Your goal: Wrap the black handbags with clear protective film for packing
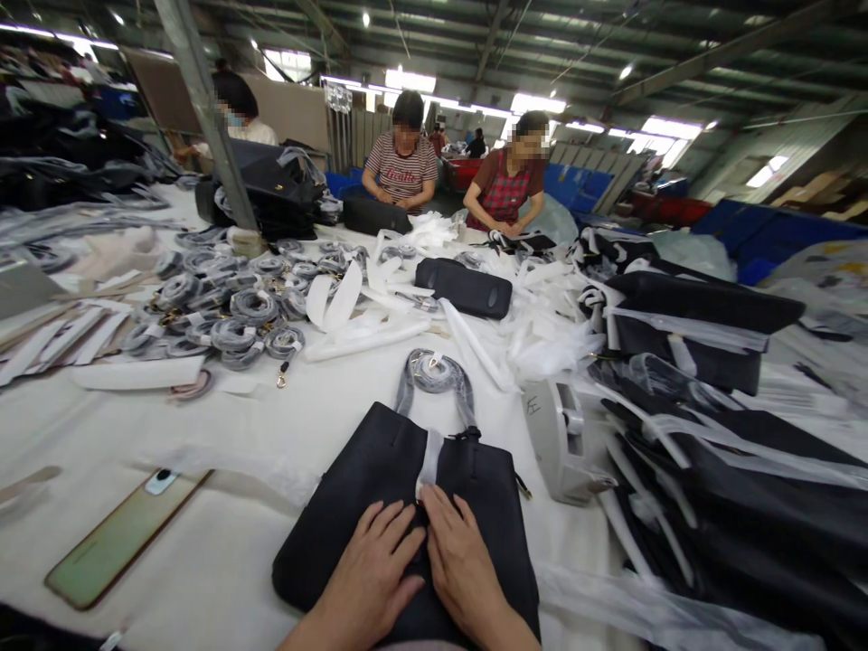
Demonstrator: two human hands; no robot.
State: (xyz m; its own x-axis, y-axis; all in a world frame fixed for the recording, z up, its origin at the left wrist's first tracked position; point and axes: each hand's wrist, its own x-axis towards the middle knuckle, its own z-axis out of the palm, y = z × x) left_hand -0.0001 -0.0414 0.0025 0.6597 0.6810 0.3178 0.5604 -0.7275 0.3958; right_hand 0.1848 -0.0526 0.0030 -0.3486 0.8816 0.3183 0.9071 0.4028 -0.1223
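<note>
Black bag (pixel 370 475) lies on tabletop (pixel 244 420) directly before person, wrapped handle (pixel 465 391) pointing away. Left hand (pixel 381 565) flat on bag, fingers extended, grasping nothing. Right hand (pixel 461 561) likewise unclenched, fingertips by white strip (pixel 429 459) at bag's middle. Phone (pixel 126 542) left of bag; coiled straps (pixel 252 307) beyond.

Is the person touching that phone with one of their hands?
No, the left hand and right hand both lie on a black bag, while the phone lies apart on the table.
</note>
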